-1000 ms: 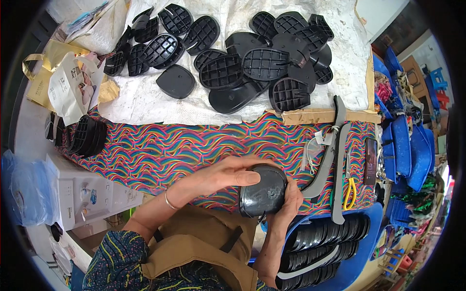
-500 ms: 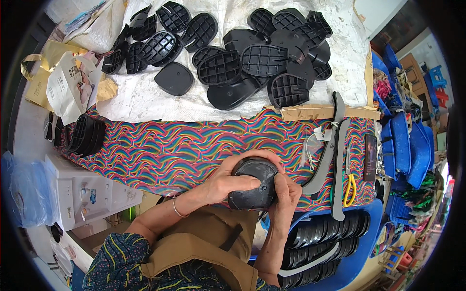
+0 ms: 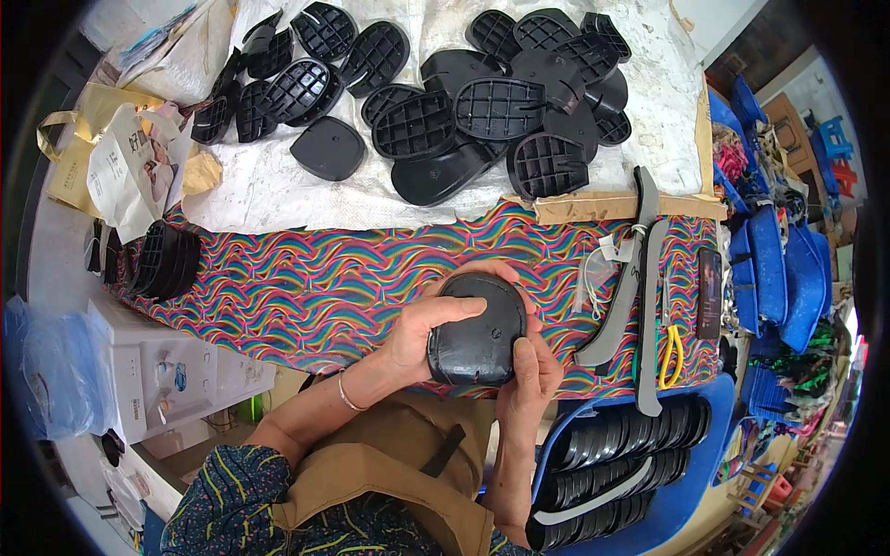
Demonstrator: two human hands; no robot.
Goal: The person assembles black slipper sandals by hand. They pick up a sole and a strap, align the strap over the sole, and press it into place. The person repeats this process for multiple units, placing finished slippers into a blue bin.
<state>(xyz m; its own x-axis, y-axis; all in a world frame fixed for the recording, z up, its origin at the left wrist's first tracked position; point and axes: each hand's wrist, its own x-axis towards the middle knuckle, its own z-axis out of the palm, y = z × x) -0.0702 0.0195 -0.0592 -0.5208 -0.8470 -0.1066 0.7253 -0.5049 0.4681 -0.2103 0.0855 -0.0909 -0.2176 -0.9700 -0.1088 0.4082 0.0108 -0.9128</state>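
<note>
Between both hands I hold a black shoe-heel piece (image 3: 476, 335), its smooth face up with a small round mark near the middle. My left hand (image 3: 422, 324) wraps its left side, the thumb lying across the face and fingers curling round the far edge. The lower right edge is pinched by my right hand (image 3: 530, 369), whose thumb presses near the rim. The piece is above the near edge of a table with a colourful wavy-patterned cloth (image 3: 315, 287). Its underside is hidden.
Many similar heel pieces (image 3: 501, 109) lie piled on a white sheet at the back. A stack (image 3: 165, 262) stands at left. Long grey curved strips (image 3: 649, 324) and yellow-handled scissors (image 3: 670, 357) lie at right. Below them a blue bin (image 3: 686, 496) holds rows of black pieces.
The heel piece has moved slightly away from me and to the left, and turned so more of its face shows. My left thumb has slid up towards its far part.
</note>
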